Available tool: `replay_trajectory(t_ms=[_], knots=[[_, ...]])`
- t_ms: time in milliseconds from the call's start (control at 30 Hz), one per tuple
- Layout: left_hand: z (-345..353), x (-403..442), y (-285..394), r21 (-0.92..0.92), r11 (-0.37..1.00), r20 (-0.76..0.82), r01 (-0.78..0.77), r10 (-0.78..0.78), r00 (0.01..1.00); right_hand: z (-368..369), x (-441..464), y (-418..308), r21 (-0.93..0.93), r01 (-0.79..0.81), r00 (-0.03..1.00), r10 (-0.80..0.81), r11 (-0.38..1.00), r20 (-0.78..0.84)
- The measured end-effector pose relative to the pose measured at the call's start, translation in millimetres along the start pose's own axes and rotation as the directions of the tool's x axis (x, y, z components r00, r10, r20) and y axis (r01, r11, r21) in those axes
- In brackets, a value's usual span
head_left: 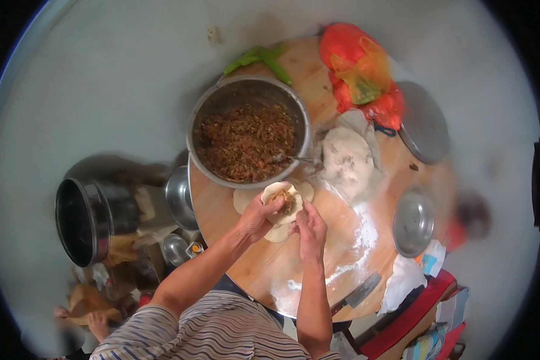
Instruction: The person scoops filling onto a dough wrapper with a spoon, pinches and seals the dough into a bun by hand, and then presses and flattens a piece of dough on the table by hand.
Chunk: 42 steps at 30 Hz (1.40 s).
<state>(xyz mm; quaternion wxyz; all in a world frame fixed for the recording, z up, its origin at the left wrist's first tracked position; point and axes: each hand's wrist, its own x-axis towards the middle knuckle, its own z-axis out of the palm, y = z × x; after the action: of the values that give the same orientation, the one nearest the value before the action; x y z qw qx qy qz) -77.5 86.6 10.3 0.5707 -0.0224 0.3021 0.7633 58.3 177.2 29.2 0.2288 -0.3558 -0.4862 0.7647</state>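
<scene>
Above the table (342, 246), left hand (257, 219), half curled, held a wrapper (281, 219), thumb at its filling (287, 201); right hand (310, 231), fingers nearly closed, pinched the edge. Wrapper looked pale, thin, round, cupped around brown filling. Loose wrappers (277, 234) lay beneath; beyond, steel bowl (237, 90) held more.

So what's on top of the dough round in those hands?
Brown chopped filling sits on the dough round. The left hand hides part of it, and the dough's underside is out of sight.

Red plastic bag (344, 45) (bulging and creased), dark pot (78, 222) at far left
</scene>
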Motion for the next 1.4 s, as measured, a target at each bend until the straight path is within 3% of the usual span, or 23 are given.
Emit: replay_trajectory(t_ms=[333,433,500,633,933,1233,1400], knots=[[55.7,-50.7,-69.3,0.221,0.97,0.074,0.101,-0.12,0.99,-53.5,-83.1,-20.3,-0.118,-0.045,0.969,0.015,0.992,-0.246],[68.7,-63.6,-85.9,0.26,0.96,0.126,0.101,-0.138,0.982,-70.6,-107.1,-30.6,-0.125,-0.034,0.967,0.001,0.992,-0.255],[79.8,-73.8,-94.2,0.142,0.974,0.134,0.176,-0.195,0.972,-82.5,-123.6,-39.6,-0.059,0.0,0.968,-0.015,0.998,-0.249],[109.8,-95.3,-113.8,0.139,0.967,0.08,0.212,-0.224,0.971,-101.1,-148.6,-41.4,0.049,-0.009,0.943,0.025,0.999,-0.332],[135.6,-139.3,-163.0,0.248,0.949,0.084,0.193,-0.22,0.972,-134.9,-206.1,-49.5,0.02,0.013,0.941,-0.006,1.0,-0.34],[145.8,-165.7,-183.1,0.106,0.969,-0.044,0.223,-0.219,0.975,-148.2,-231.4,-45.2,0.0,-0.005,0.94,0.004,1.0,-0.342],[144.7,-164.3,-177.6,0.17,0.954,-0.072,0.246,-0.237,0.969,-144.7,-231.1,-35.7,0.017,0.031,0.927,-0.023,0.999,-0.375]])
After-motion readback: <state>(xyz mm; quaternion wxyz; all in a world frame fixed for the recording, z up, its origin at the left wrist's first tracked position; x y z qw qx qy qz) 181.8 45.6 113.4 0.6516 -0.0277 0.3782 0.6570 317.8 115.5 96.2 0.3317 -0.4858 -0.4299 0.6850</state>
